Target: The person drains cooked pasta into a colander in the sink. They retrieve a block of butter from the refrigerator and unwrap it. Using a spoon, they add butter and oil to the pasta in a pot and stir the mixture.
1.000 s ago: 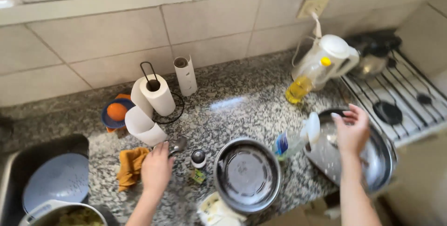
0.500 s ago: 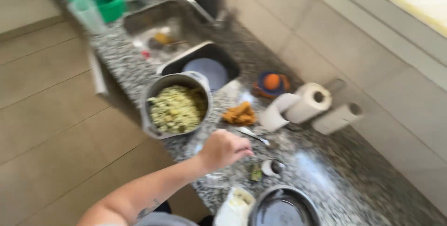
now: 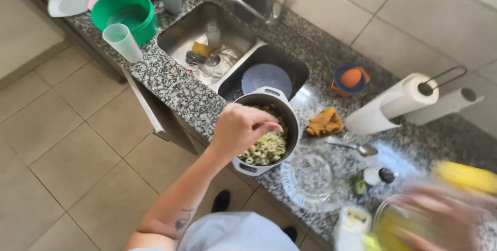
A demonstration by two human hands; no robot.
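The bare left hand (image 3: 239, 129) is raised on an outstretched forearm, fingers curled together and pointing right, palm down. The right hand (image 3: 445, 220) sits low at the right, blurred, fingers spread; its grip cannot be told.

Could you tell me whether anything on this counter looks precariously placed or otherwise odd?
Yes: the pot of pasta overhangs the granite counter edge, beneath the left hand. The paper towel holder lies tipped on its side.
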